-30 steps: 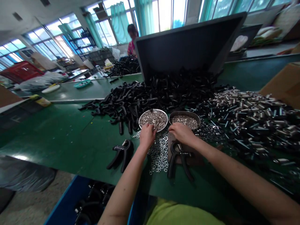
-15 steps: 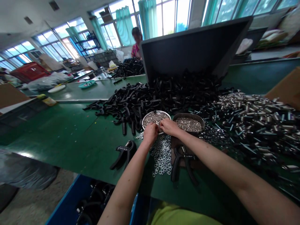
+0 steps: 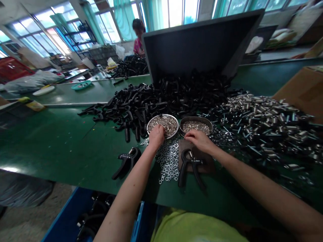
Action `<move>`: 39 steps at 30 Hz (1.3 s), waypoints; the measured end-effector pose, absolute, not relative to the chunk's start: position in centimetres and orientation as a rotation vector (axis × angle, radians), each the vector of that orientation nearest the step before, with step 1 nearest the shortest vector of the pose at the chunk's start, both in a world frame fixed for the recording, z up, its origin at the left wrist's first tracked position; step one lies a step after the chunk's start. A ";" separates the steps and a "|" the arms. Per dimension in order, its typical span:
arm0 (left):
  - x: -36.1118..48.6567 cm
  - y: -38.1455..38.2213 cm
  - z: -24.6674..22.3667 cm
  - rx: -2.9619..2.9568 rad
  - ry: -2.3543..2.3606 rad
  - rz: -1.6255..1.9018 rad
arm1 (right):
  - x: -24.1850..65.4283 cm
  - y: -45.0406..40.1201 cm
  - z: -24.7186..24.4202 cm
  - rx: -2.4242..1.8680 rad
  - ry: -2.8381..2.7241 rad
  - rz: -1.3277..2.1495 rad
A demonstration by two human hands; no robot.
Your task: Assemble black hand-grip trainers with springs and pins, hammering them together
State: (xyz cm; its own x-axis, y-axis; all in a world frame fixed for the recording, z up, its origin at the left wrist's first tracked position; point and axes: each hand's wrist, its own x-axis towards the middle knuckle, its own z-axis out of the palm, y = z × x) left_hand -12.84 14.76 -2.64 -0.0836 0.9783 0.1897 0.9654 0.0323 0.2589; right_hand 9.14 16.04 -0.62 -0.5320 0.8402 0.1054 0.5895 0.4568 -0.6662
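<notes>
Right fingers just beyond black grip, handles wearer-ward.

I'm pretty clearly standing in a small-parts assembly workshop here, factory style. Long green workbench, a big heap of black plastic handles by a tipped grey bin, tons of shiny metal parts, loose nuts and tiny metal pins. There's a co-worker behind another black pile, plus tall windows with teal curtains and a rough grey floor below the bench.
</notes>
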 end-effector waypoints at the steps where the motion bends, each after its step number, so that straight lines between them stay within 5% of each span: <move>1: -12.8 14.7 -2.5 2.087 2.243 0.514 | 10.0 15.4 -0.9 -1.198 -2.296 0.813; 11: -10.5 11.4 -2.0 1.306 1.579 1.233 | 11.0 13.4 -2.1 -1.262 -2.494 0.664; 22: -6.2 6.9 -4.2 1.437 1.445 0.972 | 9.4 12.8 -1.1 -1.294 -2.809 0.366; 33: -4.9 6.2 -3.5 2.082 1.534 0.673 | 26.4 4.9 -6.1 -1.841 -2.377 0.032; 39: -4.2 5.8 -3.1 2.548 1.531 0.356 | 26.9 3.3 -6.4 -2.091 -2.099 0.192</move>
